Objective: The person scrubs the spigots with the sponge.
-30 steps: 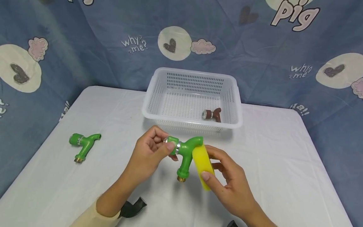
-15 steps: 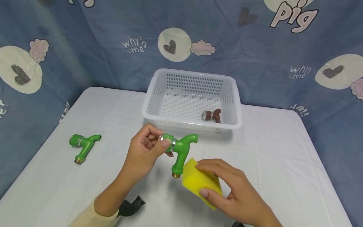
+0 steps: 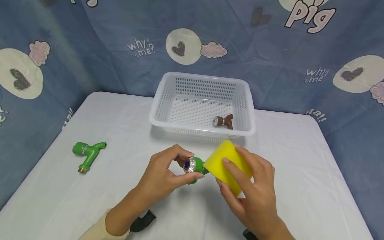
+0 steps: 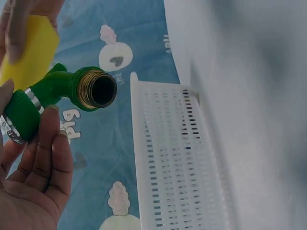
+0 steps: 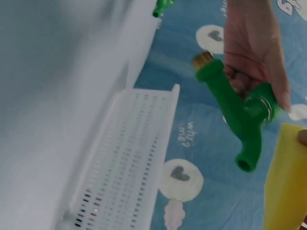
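Observation:
Above the table my left hand point(image 3: 163, 173) pinches a green faucet point(image 4: 55, 86) by its ribbed knob, between thumb and fingers. The knob's silver end with a dark blue centre faces the head camera, so most of the body is hidden there. In the right wrist view the faucet's spout and brass threaded inlet both show. My right hand point(image 3: 255, 186) holds a yellow sponge point(image 3: 229, 163) just right of the faucet. From the head the sponge overlaps the faucet; whether they touch I cannot tell.
A white perforated basket point(image 3: 202, 127) stands at the back of the table with a small brown faucet point(image 3: 224, 121) inside. Another green faucet point(image 3: 88, 155) lies on the white tablecloth point(image 3: 300, 173) at the left. A printed blue curtain point(image 3: 270, 50) hangs behind.
My left hand has turned the faucet so its knob end faces the head camera. The sponge dropped below the spout, then rose again and tilted beside the faucet.

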`<state>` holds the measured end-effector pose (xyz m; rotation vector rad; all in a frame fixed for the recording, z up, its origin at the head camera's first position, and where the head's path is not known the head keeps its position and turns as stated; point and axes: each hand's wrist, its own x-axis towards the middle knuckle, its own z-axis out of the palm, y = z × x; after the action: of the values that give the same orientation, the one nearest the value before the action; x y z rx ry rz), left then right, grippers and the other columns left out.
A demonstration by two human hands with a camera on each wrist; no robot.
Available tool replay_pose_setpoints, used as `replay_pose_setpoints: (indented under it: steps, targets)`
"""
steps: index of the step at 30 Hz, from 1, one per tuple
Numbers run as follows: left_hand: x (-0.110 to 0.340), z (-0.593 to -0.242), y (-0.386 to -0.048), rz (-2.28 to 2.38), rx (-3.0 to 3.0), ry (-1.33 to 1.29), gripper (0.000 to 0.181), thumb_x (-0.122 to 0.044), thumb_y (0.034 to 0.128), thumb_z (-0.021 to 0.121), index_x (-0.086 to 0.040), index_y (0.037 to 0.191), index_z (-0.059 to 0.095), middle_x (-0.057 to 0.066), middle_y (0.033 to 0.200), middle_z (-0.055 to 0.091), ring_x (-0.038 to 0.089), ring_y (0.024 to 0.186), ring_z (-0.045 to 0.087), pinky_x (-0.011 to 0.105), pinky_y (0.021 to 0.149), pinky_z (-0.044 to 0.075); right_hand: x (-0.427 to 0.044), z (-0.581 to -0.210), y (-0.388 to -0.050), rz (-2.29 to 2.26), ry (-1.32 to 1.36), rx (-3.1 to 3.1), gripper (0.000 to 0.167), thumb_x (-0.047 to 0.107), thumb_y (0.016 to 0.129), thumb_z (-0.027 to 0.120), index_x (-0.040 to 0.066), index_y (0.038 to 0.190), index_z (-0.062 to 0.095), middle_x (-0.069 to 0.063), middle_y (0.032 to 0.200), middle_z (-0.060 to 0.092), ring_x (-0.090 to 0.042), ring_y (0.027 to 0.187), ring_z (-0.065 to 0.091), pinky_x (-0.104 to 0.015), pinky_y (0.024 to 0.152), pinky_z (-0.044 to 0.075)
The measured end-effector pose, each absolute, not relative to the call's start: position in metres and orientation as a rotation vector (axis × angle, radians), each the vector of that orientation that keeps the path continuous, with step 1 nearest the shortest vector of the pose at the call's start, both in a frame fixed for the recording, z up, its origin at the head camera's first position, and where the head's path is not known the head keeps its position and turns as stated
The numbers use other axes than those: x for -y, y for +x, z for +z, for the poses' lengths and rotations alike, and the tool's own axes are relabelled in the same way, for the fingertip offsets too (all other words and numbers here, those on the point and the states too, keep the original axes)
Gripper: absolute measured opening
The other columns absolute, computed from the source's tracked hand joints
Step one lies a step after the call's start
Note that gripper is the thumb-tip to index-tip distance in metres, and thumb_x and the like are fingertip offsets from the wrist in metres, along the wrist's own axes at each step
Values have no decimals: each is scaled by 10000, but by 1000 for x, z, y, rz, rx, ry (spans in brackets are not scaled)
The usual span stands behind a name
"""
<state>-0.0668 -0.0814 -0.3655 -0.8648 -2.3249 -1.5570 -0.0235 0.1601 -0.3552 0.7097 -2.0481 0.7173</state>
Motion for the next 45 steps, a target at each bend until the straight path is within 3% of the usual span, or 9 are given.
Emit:
replay_pose_setpoints:
  steps: [5, 11, 14, 17, 20, 23, 30, 36, 45]
  targets:
    - [79, -365, -64, -1552, 2342, -873, 419, -213, 771, 964, -180, 1074, 677, -124, 943, 710, 74, 793, 651, 259, 699, 591, -162, -360, -28, 638, 685, 2085, 397, 395, 1062, 579, 47, 1149, 751, -257, 1302, 638, -447, 1046, 553, -471, 769, 328]
    - [79, -364, -66, -1560, 2339, -901, 383, -185, 803, 941, -192, 1084, 681, -123, 970, 707, 77, 809, 650, 279, 730, 596, -171, -363, -35, 618, 574, 2160, 414, 411, 1042, 576, 57, 1160, 756, -245, 1329, 629, -468, 1036, 539, -490, 733, 314]
    - [81, -363, -68, -1593, 2325, -959, 380, -129, 824, 911, -197, 1116, 679, -124, 1003, 693, 77, 829, 646, 292, 760, 601, -177, -362, -38, 701, 530, 2209, 379, 362, 996, 625, 58, 1180, 755, -212, 1355, 629, -447, 1053, 536, -470, 788, 348]
    - [83, -362, -68, -1657, 2308, -1027, 413, -73, 835, 884, -199, 1168, 675, -106, 1064, 681, 91, 867, 648, 294, 791, 605, -183, -359, -38, 880, 513, 2269, 332, 232, 924, 723, 89, 1222, 756, -123, 1398, 632, -350, 1107, 547, -325, 899, 425]
    - [84, -361, -68, -1747, 2299, -1072, 444, -23, 843, 866, -194, 1204, 671, -70, 1152, 680, 126, 931, 653, 302, 820, 605, -186, -355, -35, 1089, 569, 2336, 429, 97, 862, 807, 143, 1283, 740, -34, 1438, 615, -247, 1185, 551, -183, 934, 471]
    - [85, -360, -68, -1825, 2317, -1082, 452, -1, 850, 856, -206, 1209, 672, -56, 1226, 671, 153, 1003, 655, 316, 845, 606, -187, -352, -33, 1233, 683, 2398, 506, 30, 850, 831, 188, 1318, 725, -1, 1445, 606, -209, 1234, 560, -193, 971, 494]
    - [86, -357, -68, -1882, 2330, -1154, 403, -16, 881, 840, -203, 1200, 680, -26, 1245, 649, 192, 1065, 642, 337, 870, 607, -191, -353, -36, 1301, 814, 2457, 499, 13, 859, 831, 202, 1308, 726, -2, 1429, 613, -204, 1235, 578, -226, 968, 532]
    - [88, -357, -70, -1960, 2259, -1225, 369, -17, 902, 822, -166, 1205, 674, 20, 1239, 655, 220, 1070, 642, 322, 842, 601, -194, -358, -43, 1148, 762, 2497, 481, 86, 873, 842, 196, 1325, 719, 7, 1440, 602, -199, 1256, 552, -224, 989, 492]
    - [88, -358, -70, -1992, 2231, -1256, 376, -6, 901, 816, -175, 1207, 675, 21, 1265, 652, 232, 1129, 640, 339, 872, 603, -196, -356, -42, 964, 653, 2469, 541, 114, 839, 873, 154, 1347, 690, -9, 1465, 581, -201, 1239, 541, -116, 1006, 436]
